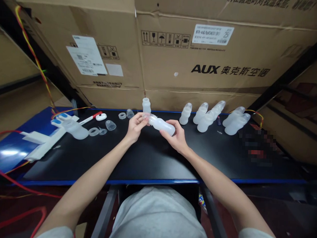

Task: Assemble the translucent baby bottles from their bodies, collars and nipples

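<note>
Between my hands a translucent white baby bottle [163, 126] lies tilted above the black tabletop, its clear cap [150, 117] pointing left. My left hand [136, 126] is closed around the cap end. Around the bottle's base, my right hand [176, 135] grips with thumb and fingers. Just behind my left hand stands an uncapped bottle [146, 105]. To its left are a ring [122, 115] and a clear cap [130, 113]. Farther left lie another clear cap [110, 125], a collar ring [93, 131], a nipple [103, 131] and a bottle on its side [76, 129].
Several capped bottles [185, 113] stand along the back right. A white power strip [44, 142] with cables lies on the left, near a red-and-white stick-like object [91, 118] and a small white case [101, 117]. A large cardboard box [165, 77] walls off the back.
</note>
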